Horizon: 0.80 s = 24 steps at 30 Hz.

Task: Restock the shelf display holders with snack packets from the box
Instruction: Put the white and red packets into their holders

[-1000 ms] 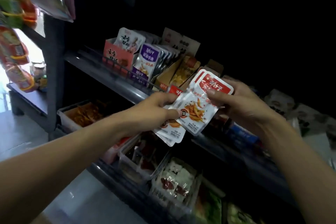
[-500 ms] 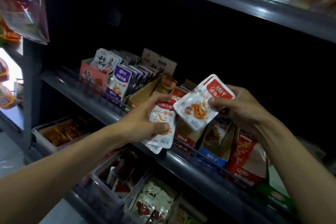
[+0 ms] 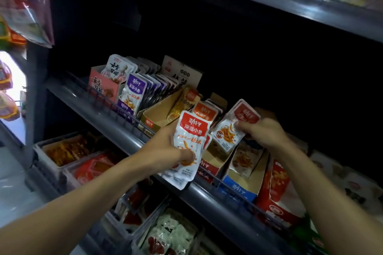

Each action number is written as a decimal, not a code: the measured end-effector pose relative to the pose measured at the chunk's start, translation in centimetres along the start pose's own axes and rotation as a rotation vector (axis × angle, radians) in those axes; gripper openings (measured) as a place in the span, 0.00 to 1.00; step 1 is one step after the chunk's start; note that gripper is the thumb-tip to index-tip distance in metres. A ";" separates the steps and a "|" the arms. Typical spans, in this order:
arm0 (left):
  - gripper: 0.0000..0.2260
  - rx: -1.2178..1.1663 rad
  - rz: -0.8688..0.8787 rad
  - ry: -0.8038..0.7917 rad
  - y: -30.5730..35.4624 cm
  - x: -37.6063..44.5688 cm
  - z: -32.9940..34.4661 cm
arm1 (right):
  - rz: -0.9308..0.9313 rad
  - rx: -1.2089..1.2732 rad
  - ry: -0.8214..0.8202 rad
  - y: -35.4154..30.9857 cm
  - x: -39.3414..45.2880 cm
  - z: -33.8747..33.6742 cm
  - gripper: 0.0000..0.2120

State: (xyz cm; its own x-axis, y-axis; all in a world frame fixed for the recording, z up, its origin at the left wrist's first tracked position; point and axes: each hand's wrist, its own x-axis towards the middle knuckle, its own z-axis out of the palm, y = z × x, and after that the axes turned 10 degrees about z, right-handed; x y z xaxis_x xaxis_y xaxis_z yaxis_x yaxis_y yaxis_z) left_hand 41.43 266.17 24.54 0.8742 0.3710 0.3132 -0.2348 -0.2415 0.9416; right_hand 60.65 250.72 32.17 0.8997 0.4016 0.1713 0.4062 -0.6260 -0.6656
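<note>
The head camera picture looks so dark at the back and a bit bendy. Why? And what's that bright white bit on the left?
Head view: the shelf recess behind the purple packets sits in deep shadow; daylight blows out the left edge; hanging bags top left are blurred; the wide lens bends the shelf lines; the red-topped packets in the left hand and right hand stay readable.

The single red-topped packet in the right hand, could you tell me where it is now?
Right of centre in the head view, the red-topped packet is pinched by the right hand above the red display box, beside the left hand's stack.
</note>
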 end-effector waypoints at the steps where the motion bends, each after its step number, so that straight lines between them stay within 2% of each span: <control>1: 0.19 -0.010 -0.004 -0.014 -0.1 0.2 0.3 | -0.006 -0.028 -0.003 -0.1 0.2 0.2 0.07; 6: 0.19 -0.023 -0.025 -0.068 -0.3 1.0 1.3 | 0.080 -0.199 -0.094 0.0 1.1 0.8 0.10; 9: 0.18 -0.003 -0.031 -0.056 -0.8 1.4 1.3 | 0.055 -0.287 -0.125 0.2 1.5 1.6 0.09; 12: 0.20 0.001 -0.028 -0.058 -1.3 1.7 1.2 | -0.034 -0.293 -0.108 0.7 2.1 2.2 0.18; 18: 0.19 -0.003 -0.033 -0.076 -1.6 1.8 1.0 | -0.091 -0.342 -0.018 1.3 2.8 2.5 0.22; 24: 0.18 -0.006 -0.044 -0.092 -1.3 1.6 1.0 | -0.071 -0.359 0.040 2.1 3.3 2.6 0.26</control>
State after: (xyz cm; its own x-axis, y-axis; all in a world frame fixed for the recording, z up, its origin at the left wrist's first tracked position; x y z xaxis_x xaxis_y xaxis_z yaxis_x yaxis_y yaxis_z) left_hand 43.52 266.16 23.70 0.9190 0.2975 0.2588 -0.1972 -0.2215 0.9550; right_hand 64.04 252.47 29.43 0.8699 0.4304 0.2410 0.4918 -0.7950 -0.3552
